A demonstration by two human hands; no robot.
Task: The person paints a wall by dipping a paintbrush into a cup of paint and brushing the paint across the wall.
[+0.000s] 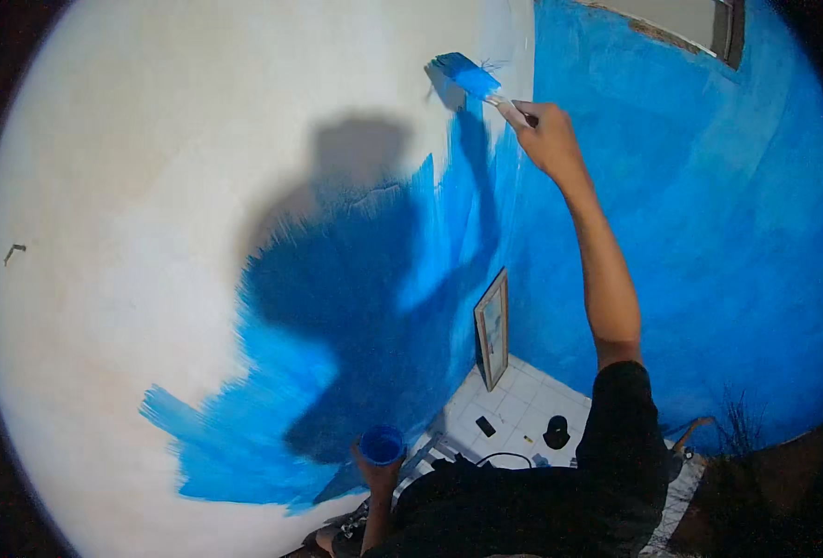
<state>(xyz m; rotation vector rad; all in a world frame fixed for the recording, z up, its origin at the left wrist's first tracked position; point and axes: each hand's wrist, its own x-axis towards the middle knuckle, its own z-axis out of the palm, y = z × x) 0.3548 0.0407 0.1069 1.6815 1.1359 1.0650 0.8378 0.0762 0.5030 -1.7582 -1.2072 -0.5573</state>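
My right hand [547, 136] is raised near the corner, closed around the handle of a wide paintbrush [469, 75]. The brush's bristles are coated in blue paint and lie at the off-white wall [139, 174], above upright blue strokes. Low in the view, my left hand [378, 469] holds a small round container of blue paint [382, 445] with its open top facing up. Wet-looking blue paint [286, 390] with ragged edges covers the lower right part of the off-white wall. The shadow of my head and arm falls across it.
The adjoining wall [697, 244] is blue, with a window frame [736, 35] at its top. A framed picture [493, 331] leans in the corner on the tiled floor [516, 404]. A dark phone-like object [485, 426] and a black cap [556, 432] lie there. A hook [15, 251] sticks out at left.
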